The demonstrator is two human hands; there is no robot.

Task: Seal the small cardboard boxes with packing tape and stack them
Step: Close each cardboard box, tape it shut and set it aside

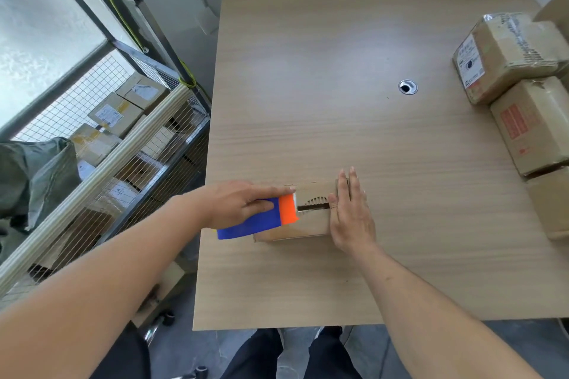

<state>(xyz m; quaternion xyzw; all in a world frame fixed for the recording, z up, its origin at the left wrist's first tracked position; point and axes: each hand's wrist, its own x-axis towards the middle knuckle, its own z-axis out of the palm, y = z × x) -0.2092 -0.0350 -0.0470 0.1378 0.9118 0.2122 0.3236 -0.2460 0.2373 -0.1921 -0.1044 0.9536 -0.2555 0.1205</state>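
A small cardboard box [311, 224] lies near the table's left front part, its top seam showing a dark jagged gap. My left hand [237, 201] grips a blue and orange tape dispenser [261, 218] held over the box's left end, the orange head at the seam. Fingers straight, my right hand [349, 212] presses flat on the right end of the box.
Several taped cardboard boxes [508, 55] are piled along the right edge of the wooden table [338, 55]. A cable hole [408, 87] sits mid-table. A wire cage cart [101, 163] with parcels stands left of the table.
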